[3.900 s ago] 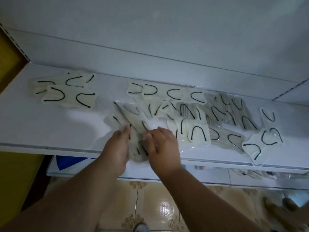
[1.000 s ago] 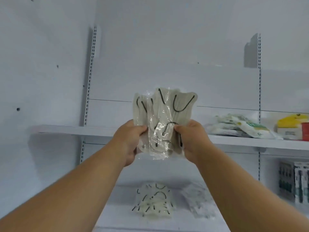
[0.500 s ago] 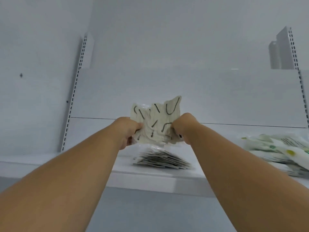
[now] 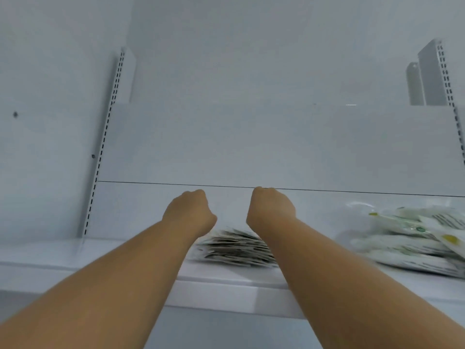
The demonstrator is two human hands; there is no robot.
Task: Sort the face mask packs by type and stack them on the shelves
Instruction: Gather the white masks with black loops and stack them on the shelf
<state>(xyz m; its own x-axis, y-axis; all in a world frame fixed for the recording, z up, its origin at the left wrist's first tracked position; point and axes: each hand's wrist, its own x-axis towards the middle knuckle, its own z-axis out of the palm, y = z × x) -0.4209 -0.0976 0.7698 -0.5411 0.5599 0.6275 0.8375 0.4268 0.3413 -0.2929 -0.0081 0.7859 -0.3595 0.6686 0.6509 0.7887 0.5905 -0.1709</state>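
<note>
- White shelf (image 4: 226,285), front edge nearest; both bare forearms reach up over it.
- Stack of face mask packs (image 4: 234,248) lies flat on shelf, between the two wrists, partly hidden by them.
- Left hand (image 4: 190,214) above stack's left end, seen from the back; fingers curl away out of sight, can't tell if they hold anything.
- Right hand (image 4: 270,210) above stack's right end, same: fingers hidden, grip can't be told.
- Green-printed white packs (image 4: 412,238) piled on same shelf, well right of the stack.
- White back panel (image 4: 251,134) behind; slotted upright (image 4: 100,159) at left.
</note>
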